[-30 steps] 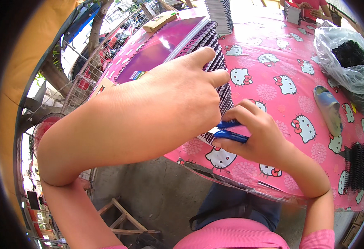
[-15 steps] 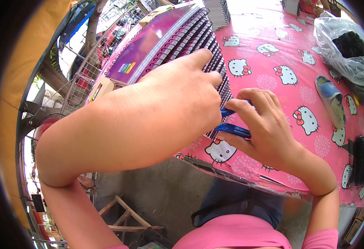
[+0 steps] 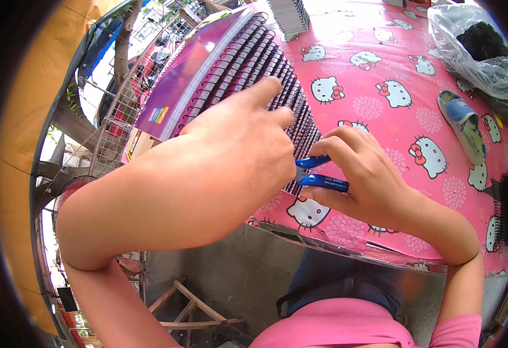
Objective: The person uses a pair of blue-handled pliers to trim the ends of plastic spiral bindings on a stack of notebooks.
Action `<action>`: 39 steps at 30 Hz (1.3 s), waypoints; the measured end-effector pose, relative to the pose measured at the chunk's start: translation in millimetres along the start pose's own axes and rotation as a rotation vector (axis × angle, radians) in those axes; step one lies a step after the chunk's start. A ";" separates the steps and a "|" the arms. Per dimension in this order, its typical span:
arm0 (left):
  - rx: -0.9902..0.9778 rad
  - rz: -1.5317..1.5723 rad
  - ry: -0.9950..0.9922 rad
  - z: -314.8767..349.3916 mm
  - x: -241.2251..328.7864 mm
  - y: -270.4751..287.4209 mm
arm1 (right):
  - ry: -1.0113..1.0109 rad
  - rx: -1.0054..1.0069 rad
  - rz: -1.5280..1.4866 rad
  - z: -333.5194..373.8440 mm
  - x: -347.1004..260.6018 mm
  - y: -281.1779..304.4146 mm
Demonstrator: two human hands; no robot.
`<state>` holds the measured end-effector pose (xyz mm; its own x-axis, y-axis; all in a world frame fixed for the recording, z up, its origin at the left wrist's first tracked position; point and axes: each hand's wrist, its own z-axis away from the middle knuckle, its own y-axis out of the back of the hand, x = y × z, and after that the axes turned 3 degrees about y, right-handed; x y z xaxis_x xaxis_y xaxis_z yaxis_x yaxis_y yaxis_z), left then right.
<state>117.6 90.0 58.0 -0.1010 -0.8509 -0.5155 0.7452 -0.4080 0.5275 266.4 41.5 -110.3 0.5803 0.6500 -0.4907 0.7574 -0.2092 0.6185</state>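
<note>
Your right hand [image 3: 364,174] moved closer to the coils [image 3: 248,69], gripping blue pliers [image 3: 321,174] at their near end by the table [image 3: 393,98] edge. Keep left hand [image 3: 236,151] flat, pressing the 1 stack steady.

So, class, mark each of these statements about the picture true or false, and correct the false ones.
1. The right hand grips blue-handled pliers. True.
2. The left hand rests on black spiral binding coils. True.
3. The tablecloth is plain green. False: it is pink with cartoon cats.
4. The clear plastic bag lies under the left hand. False: it lies at the table's far right.
5. The blue shoe-shaped thing lies apart from both hands. True.
</note>
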 end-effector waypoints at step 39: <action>-0.142 -0.035 -0.016 -21.8 6.0 -1.8 | 0.096 0.084 0.056 4.8 15.0 -17.3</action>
<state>130.0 92.8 39.3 -0.1377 -0.8427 -0.5206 0.8267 -0.3873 0.4082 263.4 51.4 -131.3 0.5941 0.7017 -0.3933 0.7492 -0.3047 0.5881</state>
